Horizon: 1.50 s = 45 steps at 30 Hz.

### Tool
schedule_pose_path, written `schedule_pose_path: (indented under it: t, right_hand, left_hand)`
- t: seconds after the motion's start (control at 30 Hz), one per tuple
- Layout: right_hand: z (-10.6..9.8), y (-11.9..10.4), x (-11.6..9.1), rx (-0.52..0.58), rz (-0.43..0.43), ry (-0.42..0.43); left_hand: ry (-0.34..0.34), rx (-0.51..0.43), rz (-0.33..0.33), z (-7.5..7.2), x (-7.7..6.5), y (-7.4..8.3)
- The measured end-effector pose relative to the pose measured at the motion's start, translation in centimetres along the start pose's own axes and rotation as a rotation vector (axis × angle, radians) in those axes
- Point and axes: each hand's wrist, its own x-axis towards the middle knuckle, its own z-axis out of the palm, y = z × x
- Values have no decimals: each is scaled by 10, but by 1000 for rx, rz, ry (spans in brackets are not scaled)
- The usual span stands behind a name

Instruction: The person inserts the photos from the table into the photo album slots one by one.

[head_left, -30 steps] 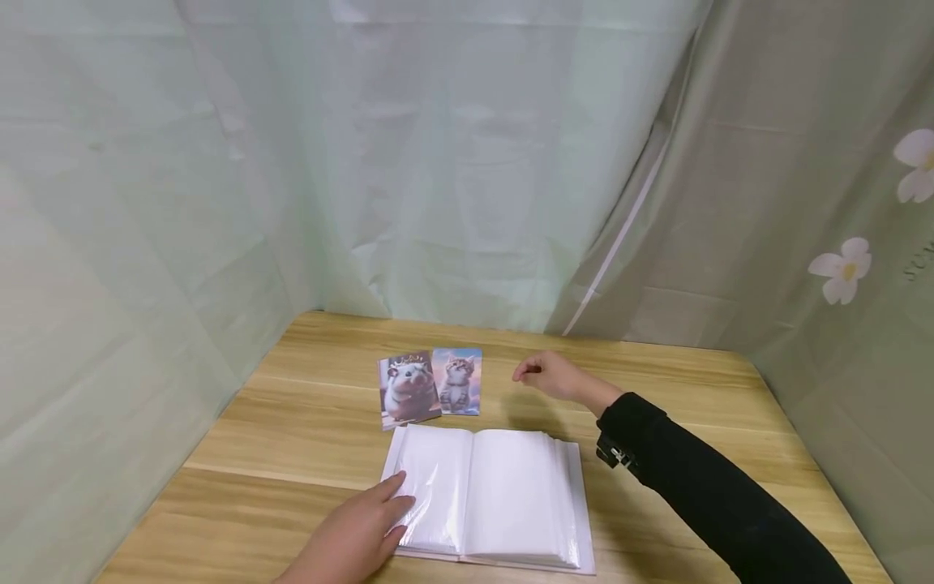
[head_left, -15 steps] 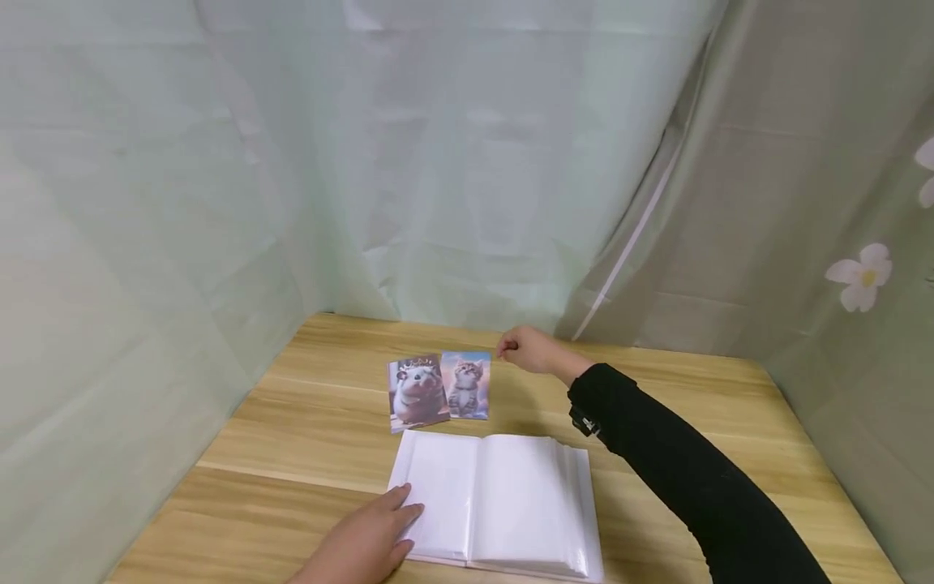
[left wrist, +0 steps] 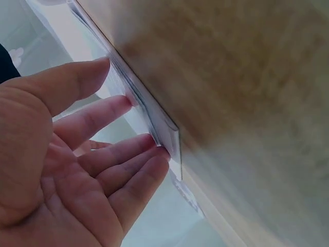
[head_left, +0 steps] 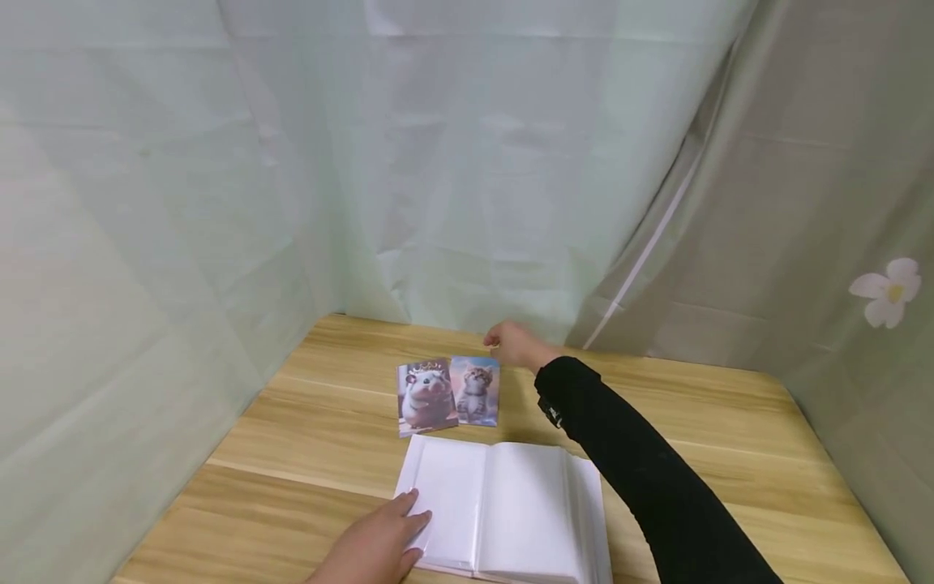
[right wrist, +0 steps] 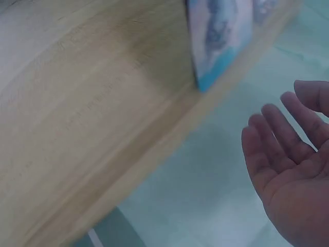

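Right hand (head_left: 514,345) swings in beside the flat, rectangular, blue-and-pink kitten card (head_left: 476,392)

And here it comes! A second ago this hand is out to the right, well apart from the cards; now it hangs by the kitten card's upper right corner, near the middle of the frame. Fingers loosely curled, nothing in them, and the right wrist view shows a gap between hand and card. The card lies on the light wood-grain desk (head_left: 306,446), its left edge meeting the flat, rectangular, purple-brown crowned-hamster card (head_left: 426,397). Lower in the frame, the left hand (head_left: 375,539) stays put, fingers relaxed and nearly straight, resting on the left edge of the spread white photo album (head_left: 525,503), gripping nothing. Both facing pages look plain white. My reading of the shift: the kitten card comes within easy reach while the album is kept steady.
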Motion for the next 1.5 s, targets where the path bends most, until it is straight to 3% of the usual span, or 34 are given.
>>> schedule_pose_path:
  t: [0.27,0.63,0.9,1.0,1.27,1.5]
  right_hand:
    - [24,6,4,-2,74,-63]
    - [44,12,4,-106,58,-97]
    - [49,9,4,-163,-8,9]
    - [53,9,7,-158,7,62]
    - [59,14,8,-81,30,137]
    - [41,12,0,62,22,191]
  left_hand:
    - [22,14,13,-4,0,6]
    - [13,-11,1,-6,4,10]
    - [66,5,9,-4,4,9]
    - [86,-1,8,-4,6,9]
    - [73,-11,13,-2,10,9]
    - [74,-50,7,-2,13,6]
